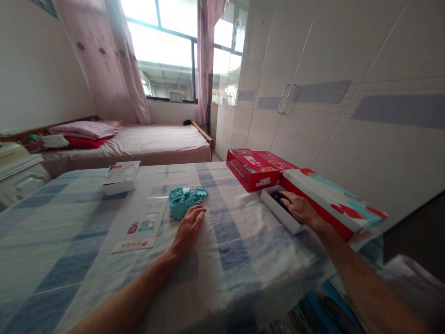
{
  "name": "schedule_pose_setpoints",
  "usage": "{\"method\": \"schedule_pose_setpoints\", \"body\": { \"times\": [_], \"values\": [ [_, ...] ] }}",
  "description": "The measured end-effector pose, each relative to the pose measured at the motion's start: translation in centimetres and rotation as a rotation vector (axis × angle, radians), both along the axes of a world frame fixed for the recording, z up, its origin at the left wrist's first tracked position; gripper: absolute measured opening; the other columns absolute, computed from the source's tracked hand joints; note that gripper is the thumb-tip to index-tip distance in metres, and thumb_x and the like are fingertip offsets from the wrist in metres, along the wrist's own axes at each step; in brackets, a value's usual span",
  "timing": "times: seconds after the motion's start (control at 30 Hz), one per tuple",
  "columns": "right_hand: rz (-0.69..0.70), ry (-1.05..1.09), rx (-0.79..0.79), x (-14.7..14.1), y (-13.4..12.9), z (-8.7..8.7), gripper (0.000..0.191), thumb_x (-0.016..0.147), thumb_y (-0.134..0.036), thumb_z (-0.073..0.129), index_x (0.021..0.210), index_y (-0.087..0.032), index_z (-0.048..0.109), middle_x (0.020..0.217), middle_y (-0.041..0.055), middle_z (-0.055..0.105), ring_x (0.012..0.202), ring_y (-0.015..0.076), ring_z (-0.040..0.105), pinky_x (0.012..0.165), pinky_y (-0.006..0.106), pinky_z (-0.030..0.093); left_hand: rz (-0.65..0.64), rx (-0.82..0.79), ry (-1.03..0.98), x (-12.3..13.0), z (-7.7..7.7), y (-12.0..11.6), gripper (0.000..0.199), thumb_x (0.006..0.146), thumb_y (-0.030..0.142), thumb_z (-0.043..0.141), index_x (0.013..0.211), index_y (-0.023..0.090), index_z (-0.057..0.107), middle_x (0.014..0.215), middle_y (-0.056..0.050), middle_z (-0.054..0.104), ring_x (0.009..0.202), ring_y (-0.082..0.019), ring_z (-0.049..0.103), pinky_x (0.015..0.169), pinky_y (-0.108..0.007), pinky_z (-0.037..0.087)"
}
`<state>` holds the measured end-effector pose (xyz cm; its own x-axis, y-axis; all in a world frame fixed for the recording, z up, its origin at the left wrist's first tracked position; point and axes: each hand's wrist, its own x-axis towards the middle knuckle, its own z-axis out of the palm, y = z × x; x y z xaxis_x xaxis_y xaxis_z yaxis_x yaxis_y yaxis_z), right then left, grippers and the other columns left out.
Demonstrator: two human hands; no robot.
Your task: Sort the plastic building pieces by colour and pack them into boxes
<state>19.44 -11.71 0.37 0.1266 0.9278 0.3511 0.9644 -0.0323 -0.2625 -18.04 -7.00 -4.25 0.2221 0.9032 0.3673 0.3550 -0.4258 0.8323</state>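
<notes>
My left hand (pixel 190 225) lies on the checked tablecloth with its fingers stretched out, holding nothing. Its fingertips are at the lower right edge of a cluster of teal, notched puzzle-like foam pieces (pixel 179 211). On the right, my right hand (pixel 298 207) reaches over a long white open box (pixel 278 214). Its fingers are apart and dip towards dark pieces (pixel 277 195) inside. What those pieces are is too dim to make out, and the hand covers part of them.
A printed white sheet (pixel 139 232) lies left of the teal pieces, with a small white box (pixel 120 185) behind it. A red box (pixel 257 167) and a red-and-white box (pixel 330 197) stand along the right edge. Beyond are a bed (pixel 163 141) and a wardrobe (pixel 313 60).
</notes>
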Motion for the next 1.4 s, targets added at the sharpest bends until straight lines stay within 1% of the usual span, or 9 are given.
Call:
{"method": "schedule_pose_setpoints", "body": {
  "times": [0.1, 0.3, 0.5, 0.63, 0.73, 0.93, 1.1, 1.3, 1.4],
  "values": [
    [0.007, 0.021, -0.042, 0.2, 0.2, 0.3, 0.042, 0.087, -0.032, 0.036, 0.119, -0.018, 0.058, 0.124, 0.01, 0.057, 0.117, 0.0243, 0.051, 0.101, 0.041, 0.038, 0.0, 0.003, -0.005, 0.0, 0.0, 0.0, 0.033, 0.085, 0.035, 0.039, 0.094, 0.017, 0.065, 0.113, -0.008, 0.058, 0.109, -0.02, 0.052, 0.099, -0.036, 0.038],
    [-0.079, 0.004, 0.16, 1.5, -0.4, 1.4, 0.041, 0.087, -0.029, 0.033, 0.11, -0.014, 0.062, 0.119, 0.0116, 0.06, 0.115, 0.0224, 0.052, 0.101, 0.038, 0.038, -0.008, -0.005, -0.016, 0.0, 0.0, 0.0, 0.032, 0.085, 0.035, 0.04, 0.093, 0.018, 0.066, 0.112, -0.007, 0.058, 0.109, -0.02, 0.052, 0.1, -0.036, 0.037],
    [-0.024, -0.036, -0.046, 0.4, -0.9, 0.4, 0.04, 0.085, -0.027, 0.037, 0.115, -0.015, 0.06, 0.124, 0.0088, 0.057, 0.122, 0.0232, 0.045, 0.104, 0.04, 0.034, -0.032, -0.033, 0.015, 0.0, 0.0, 0.1, 0.038, 0.085, 0.038, 0.036, 0.096, 0.015, 0.064, 0.115, -0.01, 0.055, 0.111, -0.021, 0.05, 0.101, -0.038, 0.035],
    [-0.04, -0.029, 0.031, 0.2, -0.9, 0.5, 0.04, 0.085, -0.025, 0.036, 0.118, -0.016, 0.058, 0.126, 0.0085, 0.056, 0.122, 0.0209, 0.045, 0.104, 0.036, 0.033, -0.035, -0.043, 0.024, 0.0, 0.1, 0.0, 0.039, 0.085, 0.038, 0.035, 0.097, 0.014, 0.064, 0.116, -0.011, 0.054, 0.111, -0.022, 0.05, 0.101, -0.038, 0.034],
    [-0.08, -0.061, 0.065, 1.0, -1.7, 0.6, 0.038, 0.085, -0.026, 0.036, 0.111, -0.017, 0.062, 0.119, 0.009, 0.059, 0.116, 0.0223, 0.05, 0.098, 0.037, 0.038, -0.033, -0.049, 0.034, 0.0, 0.1, 0.0, 0.04, 0.084, 0.039, 0.035, 0.097, 0.014, 0.064, 0.117, -0.011, 0.054, 0.112, -0.022, 0.049, 0.102, -0.037, 0.034],
    [-0.038, -0.062, -0.065, 2.0, -3.7, 0.7, 0.033, 0.085, -0.033, 0.04, 0.094, -0.018, 0.068, 0.1, 0.0087, 0.066, 0.094, 0.0215, 0.059, 0.084, 0.034, 0.045, -0.034, -0.034, 0.05, -0.1, 0.1, 0.0, 0.04, 0.085, 0.039, 0.035, 0.097, 0.015, 0.063, 0.117, -0.01, 0.054, 0.112, -0.021, 0.05, 0.102, -0.037, 0.035],
    [-0.041, -0.056, 0.065, 1.5, -2.3, 1.4, 0.033, 0.084, -0.03, 0.041, 0.104, -0.019, 0.064, 0.11, 0.0076, 0.063, 0.104, 0.0225, 0.056, 0.093, 0.037, 0.041, -0.028, -0.041, 0.051, 0.0, 0.2, 0.0, 0.04, 0.084, 0.04, 0.035, 0.096, 0.015, 0.064, 0.117, -0.01, 0.054, 0.112, -0.022, 0.049, 0.102, -0.037, 0.035],
    [-0.009, -0.034, -0.058, 0.5, -0.5, 0.6, 0.035, 0.083, -0.029, 0.042, 0.108, -0.016, 0.063, 0.113, 0.011, 0.062, 0.108, 0.0234, 0.054, 0.095, 0.039, 0.041, -0.025, -0.039, 0.047, -0.1, 0.1, 0.1, 0.039, 0.084, 0.039, 0.036, 0.096, 0.015, 0.065, 0.116, -0.01, 0.055, 0.111, -0.022, 0.051, 0.101, -0.038, 0.036],
    [-0.02, -0.021, 0.015, 0.0, -0.8, 0.7, 0.034, 0.082, -0.028, 0.043, 0.106, -0.015, 0.064, 0.116, 0.0115, 0.06, 0.11, 0.0236, 0.053, 0.097, 0.04, 0.04, -0.019, -0.029, 0.036, 0.0, 0.0, 0.1, 0.037, 0.085, 0.037, 0.037, 0.095, 0.016, 0.065, 0.116, -0.009, 0.056, 0.111, -0.022, 0.051, 0.1, -0.038, 0.037]
  ]
}}
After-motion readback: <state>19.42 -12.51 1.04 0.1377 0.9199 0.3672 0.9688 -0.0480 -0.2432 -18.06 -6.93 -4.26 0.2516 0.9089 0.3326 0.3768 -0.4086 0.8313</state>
